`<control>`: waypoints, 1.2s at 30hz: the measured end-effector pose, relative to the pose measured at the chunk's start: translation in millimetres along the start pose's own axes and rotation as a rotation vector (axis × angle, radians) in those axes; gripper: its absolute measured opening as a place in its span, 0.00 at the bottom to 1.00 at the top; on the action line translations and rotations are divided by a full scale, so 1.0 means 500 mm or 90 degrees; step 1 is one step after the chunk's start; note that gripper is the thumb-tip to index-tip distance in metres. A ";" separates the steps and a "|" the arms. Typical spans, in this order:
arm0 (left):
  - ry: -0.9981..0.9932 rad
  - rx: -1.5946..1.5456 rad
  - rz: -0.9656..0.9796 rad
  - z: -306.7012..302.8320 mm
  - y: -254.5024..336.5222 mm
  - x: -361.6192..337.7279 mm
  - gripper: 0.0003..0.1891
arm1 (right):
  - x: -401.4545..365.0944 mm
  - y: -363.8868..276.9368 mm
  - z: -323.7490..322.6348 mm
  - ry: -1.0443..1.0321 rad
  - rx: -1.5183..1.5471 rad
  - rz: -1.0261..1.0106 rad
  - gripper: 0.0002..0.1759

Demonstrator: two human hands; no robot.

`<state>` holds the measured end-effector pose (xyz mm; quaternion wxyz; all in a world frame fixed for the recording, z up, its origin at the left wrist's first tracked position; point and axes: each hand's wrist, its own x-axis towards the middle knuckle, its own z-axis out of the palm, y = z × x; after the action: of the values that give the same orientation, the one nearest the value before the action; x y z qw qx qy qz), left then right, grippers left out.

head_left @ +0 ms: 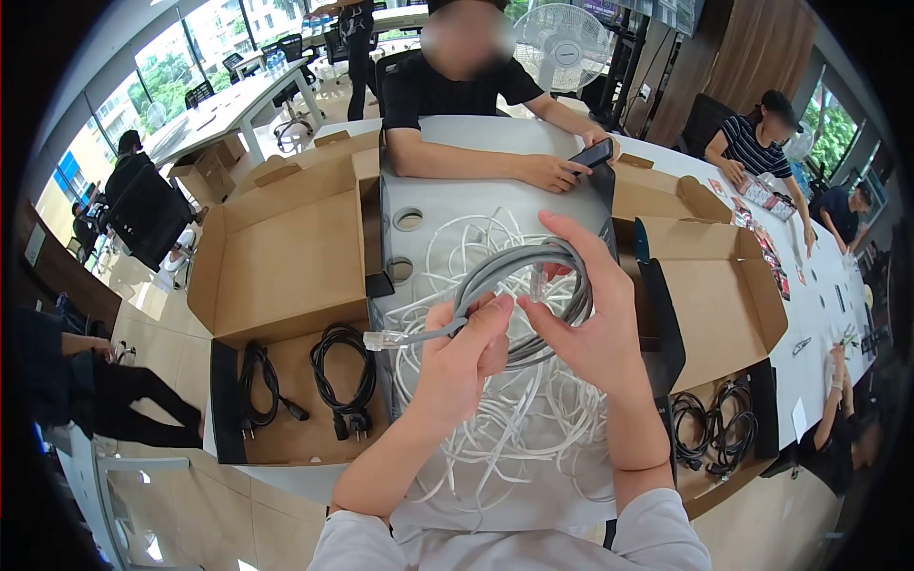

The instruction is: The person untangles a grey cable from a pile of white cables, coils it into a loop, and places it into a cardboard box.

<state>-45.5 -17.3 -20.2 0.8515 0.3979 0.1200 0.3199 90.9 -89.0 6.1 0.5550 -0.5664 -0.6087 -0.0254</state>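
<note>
A coiled grey network cable [476, 283] is held up between my two hands, above the table. My left hand [457, 357] pinches the coil's left side, where one end with a clear plug [384, 340] sticks out to the left. Around the coil's right side curls my right hand [598, 314], thumb and fingers closed on it; another clear plug [538, 282] shows near its thumb. Beneath both hands a loose tangle of white cables [505, 428] spreads over the white table [457, 195].
An open cardboard box [276, 257] on the left holds coiled black power cords [343, 376]. Another open box [714, 295] on the right holds more black cords [733, 428]. Across the table sits a person [457, 95] holding a phone [592, 157]. Other people are around the room.
</note>
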 end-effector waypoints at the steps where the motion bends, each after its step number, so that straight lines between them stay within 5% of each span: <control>1: -0.002 -0.001 -0.001 -0.001 0.000 0.000 0.17 | -0.001 0.001 -0.001 -0.005 -0.005 0.003 0.37; 13: 0.050 0.043 -0.023 0.011 -0.001 0.003 0.17 | -0.002 -0.006 -0.007 0.024 -0.015 0.022 0.29; 22: 0.005 0.104 -0.034 0.013 0.003 -0.001 0.09 | 0.005 0.012 -0.027 0.061 -0.206 -0.134 0.26; 28: -0.009 0.046 -0.050 -0.002 -0.005 -0.001 0.07 | -0.001 0.018 -0.034 0.054 -0.168 -0.173 0.26; 36: -0.043 0.222 -0.035 -0.004 0.002 -0.002 0.11 | -0.016 0.024 -0.034 0.029 0.074 0.027 0.21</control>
<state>-47.7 -16.2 -21.1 0.7815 0.5469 0.1557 0.2567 108.7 -101.1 -0.1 0.6011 -0.5450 -0.5844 0.0089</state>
